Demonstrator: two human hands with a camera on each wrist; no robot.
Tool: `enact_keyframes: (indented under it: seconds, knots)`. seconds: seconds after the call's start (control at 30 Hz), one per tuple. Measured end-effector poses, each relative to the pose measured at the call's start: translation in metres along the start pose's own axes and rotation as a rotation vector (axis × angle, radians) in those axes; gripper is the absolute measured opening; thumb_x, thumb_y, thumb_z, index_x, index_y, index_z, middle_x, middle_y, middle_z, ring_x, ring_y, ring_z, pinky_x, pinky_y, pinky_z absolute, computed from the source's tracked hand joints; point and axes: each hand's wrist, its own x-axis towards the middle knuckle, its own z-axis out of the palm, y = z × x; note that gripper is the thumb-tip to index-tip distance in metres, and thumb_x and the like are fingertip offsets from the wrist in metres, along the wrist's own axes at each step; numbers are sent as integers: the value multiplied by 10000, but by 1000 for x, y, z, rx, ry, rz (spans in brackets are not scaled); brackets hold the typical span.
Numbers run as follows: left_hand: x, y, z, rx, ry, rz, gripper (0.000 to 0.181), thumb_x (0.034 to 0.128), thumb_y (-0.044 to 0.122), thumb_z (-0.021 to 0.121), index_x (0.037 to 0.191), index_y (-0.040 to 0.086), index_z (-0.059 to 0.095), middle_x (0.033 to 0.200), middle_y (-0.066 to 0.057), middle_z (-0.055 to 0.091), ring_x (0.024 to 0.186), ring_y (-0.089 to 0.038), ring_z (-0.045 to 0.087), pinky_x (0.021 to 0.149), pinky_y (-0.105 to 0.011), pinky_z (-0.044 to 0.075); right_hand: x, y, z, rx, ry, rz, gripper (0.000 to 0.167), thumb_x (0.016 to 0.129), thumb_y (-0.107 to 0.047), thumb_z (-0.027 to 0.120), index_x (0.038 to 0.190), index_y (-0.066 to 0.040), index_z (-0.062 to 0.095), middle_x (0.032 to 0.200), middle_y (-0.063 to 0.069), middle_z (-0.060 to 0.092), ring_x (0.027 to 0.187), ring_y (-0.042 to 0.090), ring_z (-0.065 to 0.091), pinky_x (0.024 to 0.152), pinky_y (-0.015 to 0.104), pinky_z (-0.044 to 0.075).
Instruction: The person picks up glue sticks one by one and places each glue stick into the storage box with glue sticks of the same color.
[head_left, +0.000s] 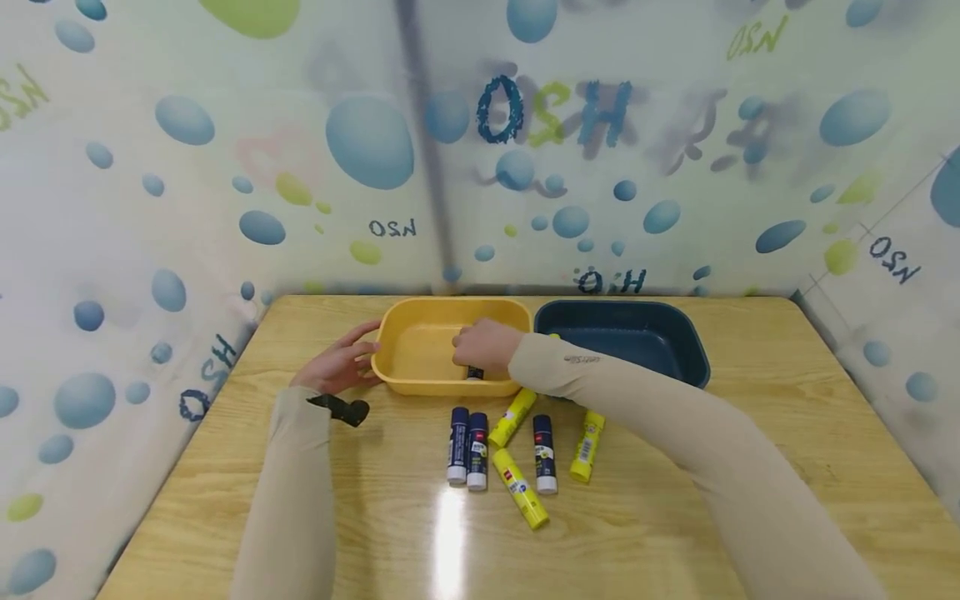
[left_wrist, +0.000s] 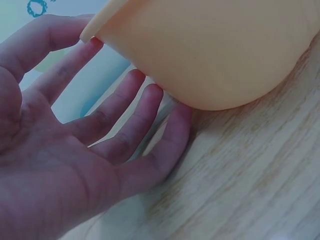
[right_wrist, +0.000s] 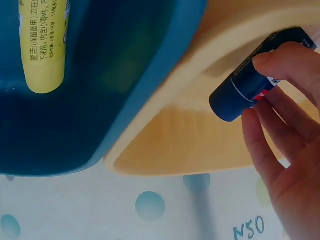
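Observation:
My left hand (head_left: 341,360) rests at the left end of a yellow plastic bin (head_left: 420,387), its fingertips touching the rim and outer wall (left_wrist: 210,60). Over the same bin's inside, my right hand (head_left: 487,346) pinches a navy glue stick (right_wrist: 245,82) between thumb and fingers, tilted in the right wrist view. In the head view that hand covers most of the stick. In front of the bin lie navy glue sticks (head_left: 477,452) with white ends and yellow glue sticks (head_left: 521,489). Another navy glue stick (head_left: 545,454) lies between yellow ones.
A dark blue bin (head_left: 622,312) stands against the yellow bin's right side, with a yellow glue stick (right_wrist: 45,50) in it. My right forearm crosses its front part. Behind the wooden table (head_left: 750,358) hangs a bubble-patterned sheet (head_left: 480,192).

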Motion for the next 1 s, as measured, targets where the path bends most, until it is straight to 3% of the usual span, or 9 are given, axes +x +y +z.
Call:
enact_keyframes:
  seconds: [0.17, 0.4, 0.67, 1.0]
  knots:
    - [-1, -1, -1, 20, -3, 14, 551, 1046, 110, 421, 1537, 243, 209, 1522, -116, 138, 1240, -304, 369, 898, -413, 451, 6, -6, 3, -71, -23, -19, 205, 981, -135, 587, 1144, -207, 689, 1128, -11, 644, 963, 146, 577, 840, 272, 466]
    - [-1, -2, 0, 2, -14, 3, 515, 1055, 115, 399, 1515, 265, 224, 1505, -111, 179, 1236, -284, 386, 901, -407, 437, 5, -11, 5, -122, 48, -50, 185, 989, -133, 564, 1070, -208, 712, 1059, -22, 672, 923, 137, 615, 751, 263, 493]
    - [-3, -2, -1, 21, -15, 3, 543, 1051, 135, 419, 1532, 262, 202, 1508, -107, 176, 1210, -269, 413, 881, -388, 454, -6, -6, -14, -53, 27, -18, 264, 919, -81, 664, 1166, -177, 670, 1103, 5, 652, 972, 158, 603, 815, 281, 495]
    - [-1, -3, 0, 9, -19, 2, 544, 1052, 128, 415, 1537, 259, 202, 1525, -101, 157, 1205, -255, 418, 890, -388, 446, -24, -2, -44, 88, 48, 21, 300, 948, -60, 622, 1223, -173, 651, 1109, 8, 639, 907, 163, 563, 818, 255, 465]
